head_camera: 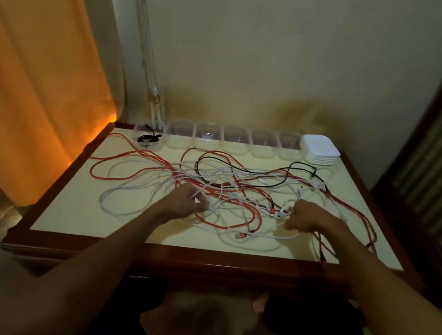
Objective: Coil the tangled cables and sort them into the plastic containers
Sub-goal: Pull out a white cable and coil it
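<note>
Our left hand [187, 201] has its fingers [198, 200] curled around a white strand near the middle of the frame, and our right hand [307, 216], just right of centre, pinches white cable too, with the fingers [291, 224] bunched at the knuckles. Both hands sit low on the tangle, well apart from each other, with strands running between them.

Around them spreads the tangle of cables [228, 186]: red loops [127, 156] reaching out toward the left edge of the table [65, 207], white loops [124, 203] lying nearer the lower left, and a black cable [293, 168] arching across the upper right of the heap. A red-tipped plug [242, 234] lies near the table's front edge. Everything crosses over everything else; we cannot pick out a single free cable.

Farther back, along the wall in the upper middle of the frame, stands a row of clear plastic containers [236, 140]. The leftmost container [147, 136] holds a small black coiled cable [146, 138]; the others look empty, though the dim light makes that hard to confirm. At the right end of the row sits a stack of white lids [320, 151].

We judge the job barely begun: one cable coiled and stored, and the whole remaining heap left to separate, coil and sort.
</note>
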